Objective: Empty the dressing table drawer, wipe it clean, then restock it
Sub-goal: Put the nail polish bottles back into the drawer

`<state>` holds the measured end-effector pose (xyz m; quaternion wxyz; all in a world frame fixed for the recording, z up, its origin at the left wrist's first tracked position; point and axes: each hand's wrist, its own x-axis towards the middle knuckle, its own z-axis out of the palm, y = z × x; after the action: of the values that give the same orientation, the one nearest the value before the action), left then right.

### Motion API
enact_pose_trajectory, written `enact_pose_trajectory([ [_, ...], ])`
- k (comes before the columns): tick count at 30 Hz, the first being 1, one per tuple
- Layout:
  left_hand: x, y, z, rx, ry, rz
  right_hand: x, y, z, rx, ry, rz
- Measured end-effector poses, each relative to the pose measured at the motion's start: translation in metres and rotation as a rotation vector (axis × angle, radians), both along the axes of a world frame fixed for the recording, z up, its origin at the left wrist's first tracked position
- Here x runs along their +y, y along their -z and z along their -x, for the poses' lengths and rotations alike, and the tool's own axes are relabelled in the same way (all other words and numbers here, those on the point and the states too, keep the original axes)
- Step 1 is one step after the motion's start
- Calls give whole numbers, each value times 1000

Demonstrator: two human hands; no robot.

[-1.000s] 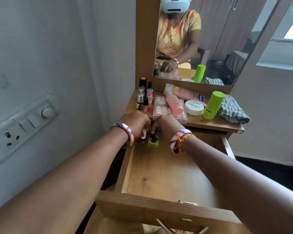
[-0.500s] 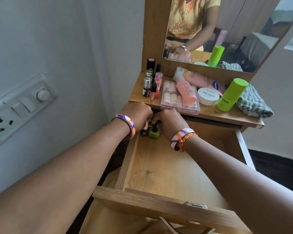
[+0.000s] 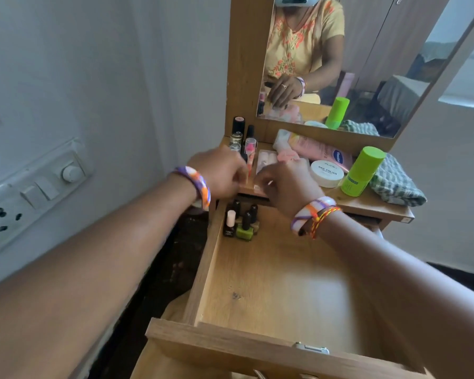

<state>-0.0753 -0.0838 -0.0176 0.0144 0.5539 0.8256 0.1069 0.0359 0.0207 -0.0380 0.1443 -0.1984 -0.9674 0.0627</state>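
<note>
The wooden drawer [image 3: 274,285] is pulled out, its floor mostly bare. Several nail polish bottles [image 3: 242,224], one of them green, stand together in its back left corner. Both hands hover above the drawer at the table top's front edge. My left hand [image 3: 219,173] is blurred, fingers loosely curled, next to a pink stick and the small bottles [image 3: 240,135]. My right hand [image 3: 283,184] reaches over a clear case [image 3: 266,158] with relaxed fingers. I see nothing held in either hand.
On the table top lie a pink tube [image 3: 320,151], a white jar [image 3: 327,173], a green bottle [image 3: 363,170] and a checked cloth [image 3: 394,184]. The mirror [image 3: 372,64] rises behind. A wall with a switch board [image 3: 33,192] runs close on the left.
Both hands have let go of the nail polish bottles in the drawer's back corner and risen to the table top's front edge. The bottles stay standing in the drawer.
</note>
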Motion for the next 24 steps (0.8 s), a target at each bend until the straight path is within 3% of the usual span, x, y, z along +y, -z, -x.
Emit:
enact_pose_trajectory([
  [4, 15, -49, 24, -97, -30, -306, 10, -53, 13, 129, 23, -31],
  [7, 36, -61, 44, -87, -143, -413, 26, -73, 36, 242, 57, 81],
  [12, 67, -48, 69, -144, -293, -335, 59, -70, 89, 163, 142, 119],
  [18, 90, -34, 85, -176, -282, -237, 81, -56, 117, -7, 142, 110],
  [24, 99, -32, 92, -161, -262, -282, 90, -51, 123, 29, 85, 178],
])
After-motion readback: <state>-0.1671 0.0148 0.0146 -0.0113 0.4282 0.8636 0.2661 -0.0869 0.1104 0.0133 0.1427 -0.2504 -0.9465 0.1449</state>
